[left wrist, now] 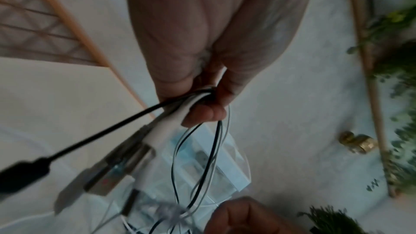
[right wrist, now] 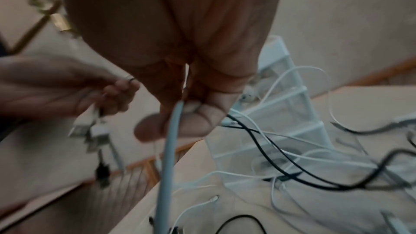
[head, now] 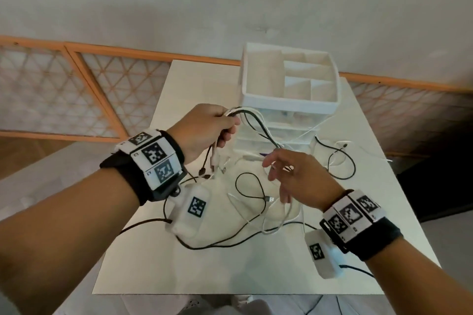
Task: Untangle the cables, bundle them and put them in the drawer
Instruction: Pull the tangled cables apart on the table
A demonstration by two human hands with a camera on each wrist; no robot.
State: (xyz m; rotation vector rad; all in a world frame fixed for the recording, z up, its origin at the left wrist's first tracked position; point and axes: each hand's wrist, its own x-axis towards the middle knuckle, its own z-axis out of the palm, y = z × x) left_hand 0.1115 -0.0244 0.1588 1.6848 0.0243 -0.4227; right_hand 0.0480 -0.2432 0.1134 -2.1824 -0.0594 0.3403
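My left hand is raised over the table and grips a bunch of black and white cables near their ends; several plugs dangle below its fingers. My right hand hovers lower to the right, and the right wrist view shows a white cable pinched between its thumb and fingers. More black and white cables lie tangled on the white table. A white drawer unit stands behind the hands.
A white divided tray sits on top of the drawer unit. A black cable loop lies to the unit's right. An orange-framed lattice screen runs behind the table. Green plants appear in the left wrist view.
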